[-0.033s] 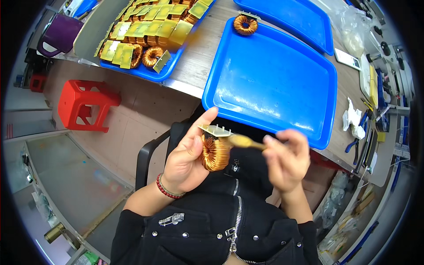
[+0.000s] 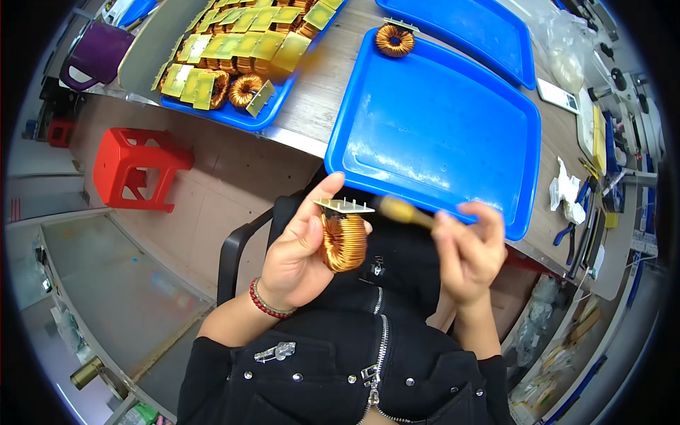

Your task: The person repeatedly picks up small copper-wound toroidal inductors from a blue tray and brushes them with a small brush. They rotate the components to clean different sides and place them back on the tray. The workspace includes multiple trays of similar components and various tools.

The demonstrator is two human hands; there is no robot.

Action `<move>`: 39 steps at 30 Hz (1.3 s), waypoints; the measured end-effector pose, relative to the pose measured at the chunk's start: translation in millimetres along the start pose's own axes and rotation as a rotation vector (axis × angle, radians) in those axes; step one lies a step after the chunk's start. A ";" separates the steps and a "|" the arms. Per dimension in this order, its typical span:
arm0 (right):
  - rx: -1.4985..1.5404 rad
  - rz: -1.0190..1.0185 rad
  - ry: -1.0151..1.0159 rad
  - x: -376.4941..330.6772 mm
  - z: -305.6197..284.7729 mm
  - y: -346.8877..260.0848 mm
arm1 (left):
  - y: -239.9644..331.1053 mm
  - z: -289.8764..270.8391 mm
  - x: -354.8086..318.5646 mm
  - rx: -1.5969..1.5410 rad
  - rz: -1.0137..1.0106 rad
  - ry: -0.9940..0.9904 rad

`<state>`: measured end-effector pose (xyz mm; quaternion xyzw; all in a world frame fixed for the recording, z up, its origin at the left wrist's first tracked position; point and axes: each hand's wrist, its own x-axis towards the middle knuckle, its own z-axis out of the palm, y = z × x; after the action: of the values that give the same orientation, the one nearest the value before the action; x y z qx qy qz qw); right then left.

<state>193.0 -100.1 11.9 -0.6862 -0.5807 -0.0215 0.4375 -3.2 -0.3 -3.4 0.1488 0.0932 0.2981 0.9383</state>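
My left hand (image 2: 294, 255) is closed around a copper-wound toroidal coil (image 2: 346, 242), held in front of my chest. A small pale circuit board (image 2: 344, 206) sits on top of the coil, with short pins pointing up. My right hand (image 2: 469, 258) pinches a yellowish brush-like tool (image 2: 402, 211), which is blurred by motion. The tool's wide end points left and stands a little apart from the board's right edge. Beyond my hands lies a blue tray (image 2: 439, 134), with one similar coil (image 2: 394, 40) at its far left corner.
At the far left, another blue tray (image 2: 258, 122) is packed with several coils with yellowish boards (image 2: 244, 46). A second blue tray (image 2: 482, 32) lies behind the nearer one. Pliers (image 2: 567, 234) and crumpled white paper (image 2: 567, 191) are at right. A red stool (image 2: 142, 166) stands left; a purple mug (image 2: 99, 57) is farther back.
My right hand has moved right and slightly up with the tool, whose end has come away from the board's edge. My left hand and the coil have shifted only slightly.
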 end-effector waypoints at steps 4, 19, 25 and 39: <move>0.026 0.103 0.041 -5.7 -9.1 8.9 | 4.3 8.9 0.6 0.246 0.136 0.090; 0.777 0.403 -0.410 34.3 5.2 -34.9 | 2.7 35.3 -1.7 0.754 0.356 0.135; 0.790 0.559 -0.543 53.1 2.2 -41.9 | 6.3 41.8 -2.7 0.787 0.304 0.186; 0.841 0.691 -0.587 48.5 2.5 -32.4 | 2.3 38.5 -1.5 0.772 0.275 0.193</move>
<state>181.2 -62.7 55.1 -0.5809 -0.3798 0.5417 0.4743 4.5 -8.0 33.6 0.4718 0.2649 0.3765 0.7520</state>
